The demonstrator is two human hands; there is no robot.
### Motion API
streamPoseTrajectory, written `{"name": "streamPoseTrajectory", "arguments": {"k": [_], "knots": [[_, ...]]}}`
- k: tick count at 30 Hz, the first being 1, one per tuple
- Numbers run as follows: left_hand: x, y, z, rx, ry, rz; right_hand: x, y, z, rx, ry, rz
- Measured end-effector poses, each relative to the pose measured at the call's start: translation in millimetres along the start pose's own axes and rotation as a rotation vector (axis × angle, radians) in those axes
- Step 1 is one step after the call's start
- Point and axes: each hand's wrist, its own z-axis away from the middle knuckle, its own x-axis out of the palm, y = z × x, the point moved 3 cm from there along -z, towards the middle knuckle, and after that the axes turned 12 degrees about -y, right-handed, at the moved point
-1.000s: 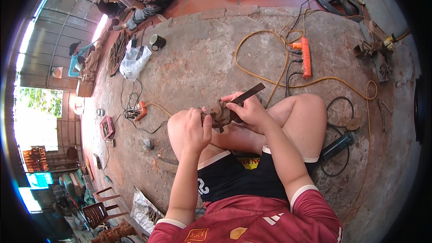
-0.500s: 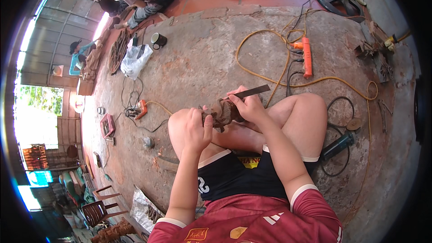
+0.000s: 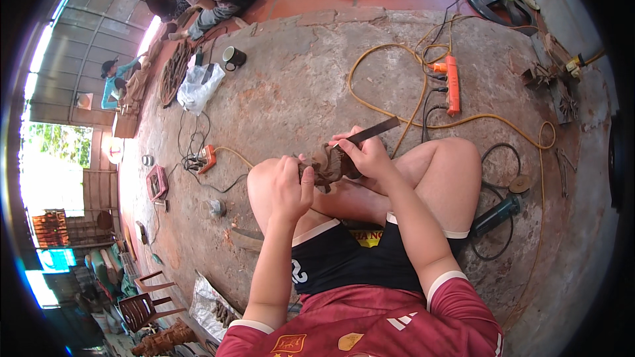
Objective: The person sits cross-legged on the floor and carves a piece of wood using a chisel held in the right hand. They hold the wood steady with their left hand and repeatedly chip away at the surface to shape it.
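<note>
A small brown wooden carving (image 3: pixel 325 166) rests above my bare knees, gripped by my left hand (image 3: pixel 288 188) from the left side. My right hand (image 3: pixel 364 155) closes around a dark flat file (image 3: pixel 374 130) whose blade points up and to the right, away from me. The file's near end meets the carving between my two hands. I sit on the stained concrete floor (image 3: pixel 297 86) with my legs folded.
An orange power strip (image 3: pixel 452 84) with a looping yellow cable (image 3: pixel 503 122) lies ahead on the right. A dark power tool (image 3: pixel 496 215) lies by my right thigh. A second orange socket block (image 3: pixel 207 157), a black mug (image 3: pixel 233 58) and a plastic bag (image 3: pixel 198 86) are left. Other people crouch at the far top left.
The file's blade has tilted slightly and my right hand has shifted a little over the carving. My left hand keeps its grip.
</note>
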Motion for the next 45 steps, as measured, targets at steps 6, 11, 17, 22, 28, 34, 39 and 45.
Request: {"name": "streamPoseTrajectory", "arguments": {"k": [6, 11, 17, 22, 28, 34, 39, 45], "knots": [[-2, 2, 0, 0.007, -0.009, -0.029, 1, -14, 2, -0.152, -0.069, 0.235], [-2, 0, -1, 0.005, -0.013, -0.045, 4, -19, 3, 0.051, -0.009, 0.292], [3, -5, 1, -0.003, 0.007, 0.004, 5, -20, 3, -0.094, -0.041, 0.191], [-2, 0, 1, 0.005, -0.009, -0.039, 3, -22, 4, -0.018, -0.073, 0.235], [0, -2, 3, 0.000, -0.008, -0.021, 1, -22, 3, -0.064, -0.053, 0.371], [-6, 11, -6, -0.036, 0.036, -0.087, 1, -5, 2, -0.065, 0.115, 0.216], [-5, 12, -5, -0.009, -0.030, -0.038, -7, -13, 4, -0.041, -0.064, 0.264], [8, -3, -5, -0.013, 0.006, 0.079, -2, -5, 4, -0.046, 0.130, 0.285]]}}
